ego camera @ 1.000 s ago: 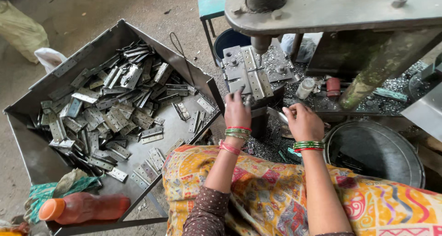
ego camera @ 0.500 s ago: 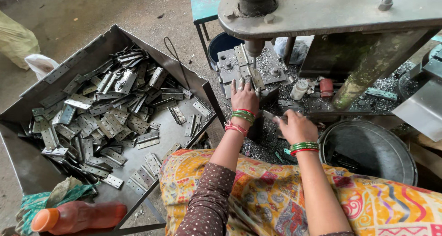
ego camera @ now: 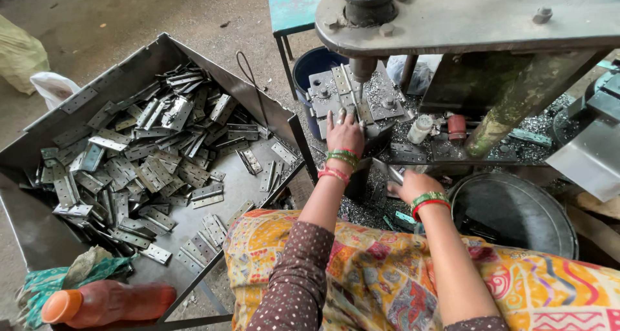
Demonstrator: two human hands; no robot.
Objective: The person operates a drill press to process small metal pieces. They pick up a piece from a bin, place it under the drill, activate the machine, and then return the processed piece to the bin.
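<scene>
Left hand (ego camera: 344, 132) has slid up onto the hinge plate (ego camera: 343, 89) at frame centre, fingers flat, plate pointing away; right hand (ego camera: 413, 184) hangs lower, grasping a plate.

The press (ego camera: 465, 21) stands at the far right, and everything else is placed from it. Directly under its ram lies the die block (ego camera: 352, 95), with the left hand (ego camera: 345, 134) resting on the block's near edge. The right hand (ego camera: 413, 186) sits nearer the person, just right of the left hand. A round pan (ego camera: 516, 215) lies below the press, right of the right hand. A stool (ego camera: 294, 5) stands behind the press's left side. Well left of the press sits a big tray (ego camera: 258, 108) holding a heap of hinges (ego camera: 129, 156). A bottle (ego camera: 106, 302) lies at the tray's near corner.
</scene>
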